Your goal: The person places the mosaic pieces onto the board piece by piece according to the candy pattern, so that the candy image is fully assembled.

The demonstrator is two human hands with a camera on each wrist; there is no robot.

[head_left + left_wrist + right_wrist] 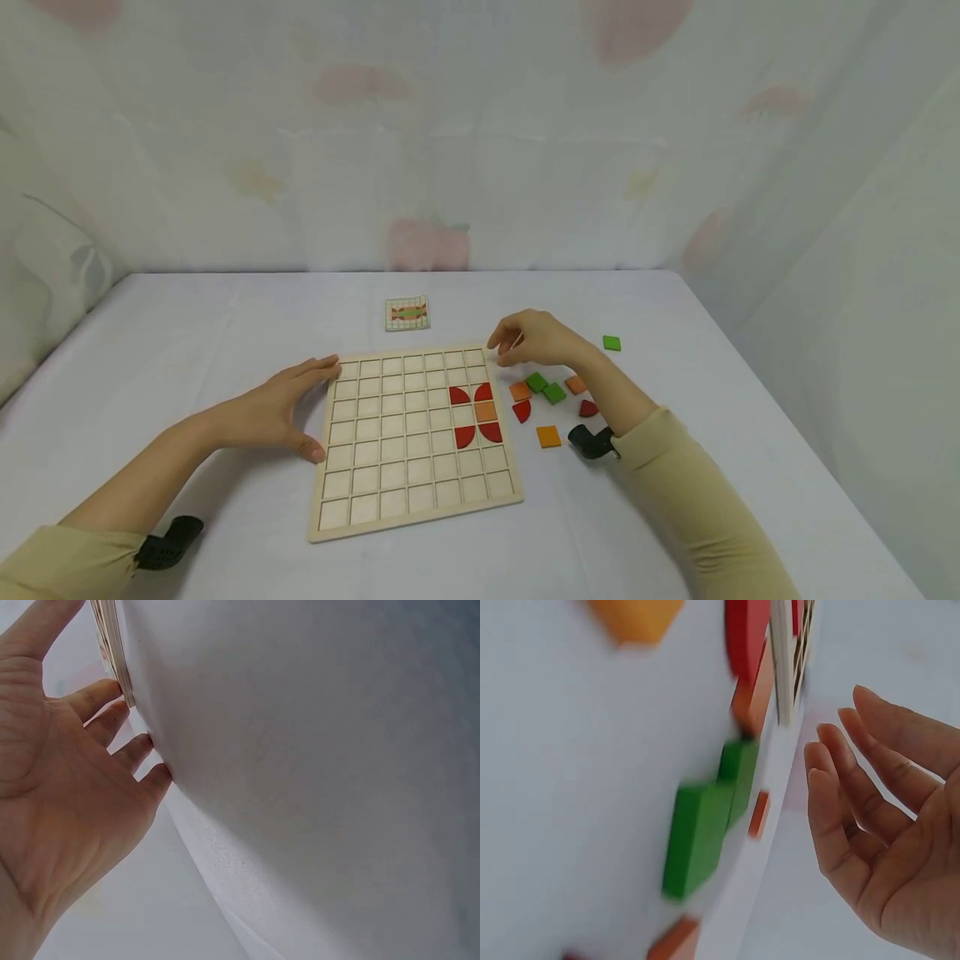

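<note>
Fingers (318, 367) of my left hand (273, 408) lie straight against the wooden grid board (416, 442) on the counter (187, 350); my right hand (536, 337) hovers relaxed, empty, above green tiles (545, 387).

On the tabletop (675, 517), near the front and centre: a gridded board (390, 500). Inside its right-hand cells, a cluster of placed pieces (476, 410). Behind the board, well apart: a small pattern card (407, 312). Just right of the board, a scatter of loose pieces (551, 400); one single piece (612, 342) farther right and back, apart from the rest. Against the board's left edge, the left hand (273, 410), flat on the tabletop, fingers (112, 720) touching the board's rim. Over the board's back right corner, just behind the loose pieces, the right hand (536, 337), raised off the tabletop, holding nothing.
</note>
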